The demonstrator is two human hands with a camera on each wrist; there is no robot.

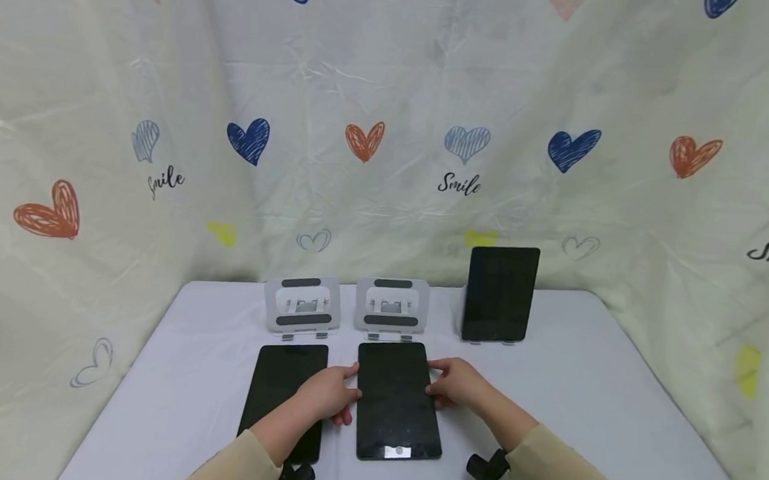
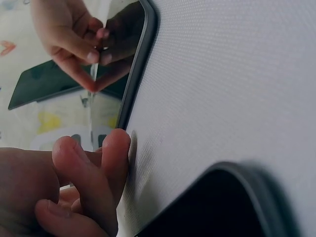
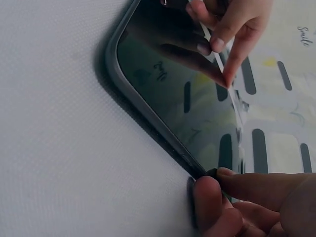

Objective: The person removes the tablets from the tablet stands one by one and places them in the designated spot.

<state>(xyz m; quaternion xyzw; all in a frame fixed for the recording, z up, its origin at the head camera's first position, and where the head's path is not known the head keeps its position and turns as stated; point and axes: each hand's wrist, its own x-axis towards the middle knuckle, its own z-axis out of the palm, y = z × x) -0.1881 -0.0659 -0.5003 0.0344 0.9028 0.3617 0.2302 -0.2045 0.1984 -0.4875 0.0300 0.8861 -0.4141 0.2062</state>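
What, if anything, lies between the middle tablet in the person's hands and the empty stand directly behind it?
Nothing visible. The middle tablet lies flat, with the left hand and right hand at its side edges. Only bare table separates its far edge from the empty stand right behind it.
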